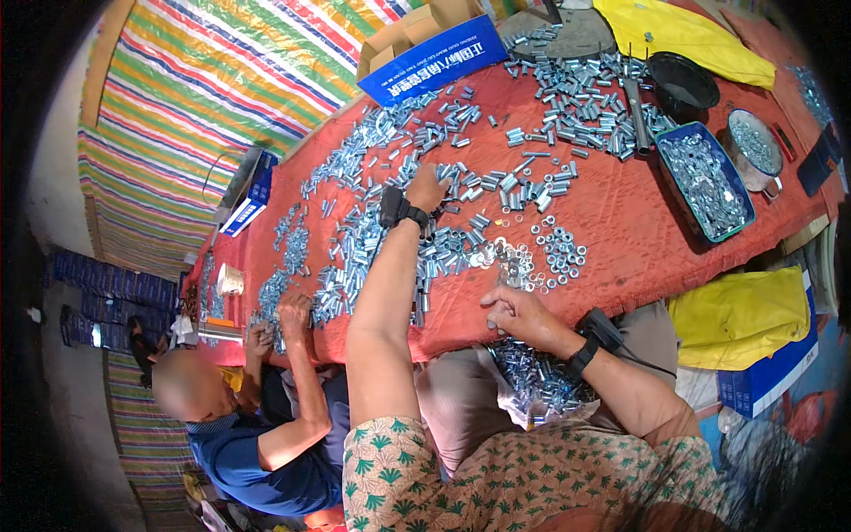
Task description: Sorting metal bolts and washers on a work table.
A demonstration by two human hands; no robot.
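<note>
My left hand [427,189] reaches over a large spread of silvery metal sleeves [363,244] in the middle of the table. Its fingers are curled down among the sleeves, and whatever they grip is hidden. Close to the table's front edge is my right hand [525,317], fingers bent inward and thumb near them; I cannot make out anything in it. Beyond that hand lie flat washers [516,262] and a cluster of nuts [561,251]. Below it, in my lap, sits an open bag of small bolts [541,377]. Both wrists carry strapped black devices.
A red cloth [620,226] covers the table. At right stand a blue tray of metal parts [706,182], a filled pail [755,146] and a black bowl [683,82]. A blue carton [434,58] is at the back. To my left a co-worker [257,434] handles small parts.
</note>
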